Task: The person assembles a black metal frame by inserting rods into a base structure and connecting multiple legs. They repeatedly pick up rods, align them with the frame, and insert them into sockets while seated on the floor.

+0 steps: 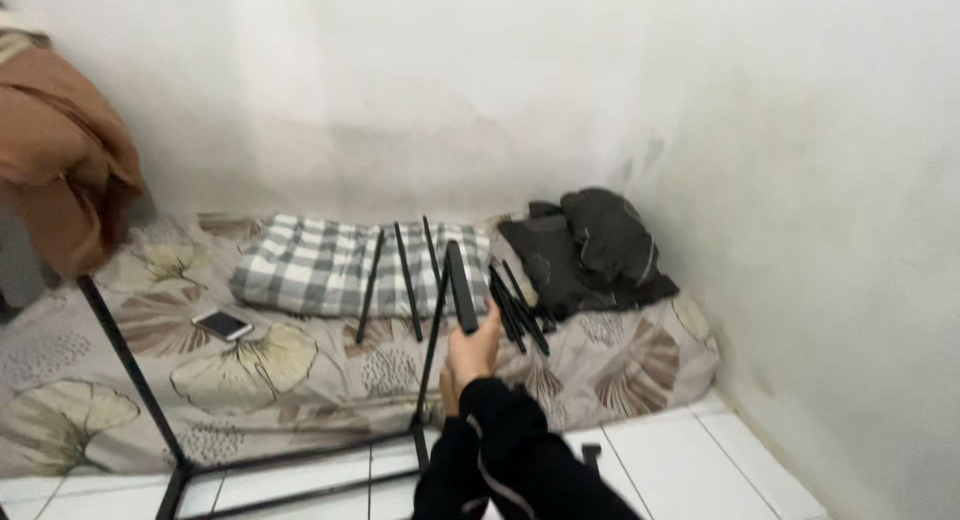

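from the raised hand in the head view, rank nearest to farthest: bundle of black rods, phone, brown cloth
From the hand:
1. Bundle of black rods, just to its right on the mattress.
2. Phone, well to its left on the floral sheet.
3. Brown cloth, farthest, at the upper left edge.

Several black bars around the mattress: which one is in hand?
The wide flat black bar, gripped at its lower end by the raised hand. The thin rods on the checked pillow and the bundle beside it lie untouched.

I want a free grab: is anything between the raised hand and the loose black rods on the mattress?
Nothing visible: the hand, already gripping a flat black bar, sits beside the rod pile.
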